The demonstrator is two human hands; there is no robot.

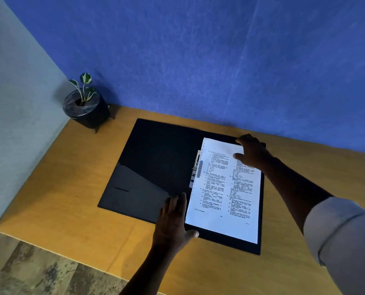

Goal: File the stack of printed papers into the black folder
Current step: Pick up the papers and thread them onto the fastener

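The black folder point(151, 162) lies open flat on the wooden desk. The stack of printed papers point(224, 188) rests on its right half, text side up, its left edge against the metal clip point(195, 171) at the spine. My left hand point(173, 220) lies flat, fingers apart, on the folder at the stack's near left edge, thumb by the lower corner. My right hand point(251, 153) presses on the stack's far right corner with fingers spread over the top sheet.
A small potted plant in a black pot point(85, 107) stands at the desk's far left corner. A blue wall panel point(198, 60) backs the desk point(71, 188); a grey panel closes the left side. The desk's near edge drops to a mottled floor.
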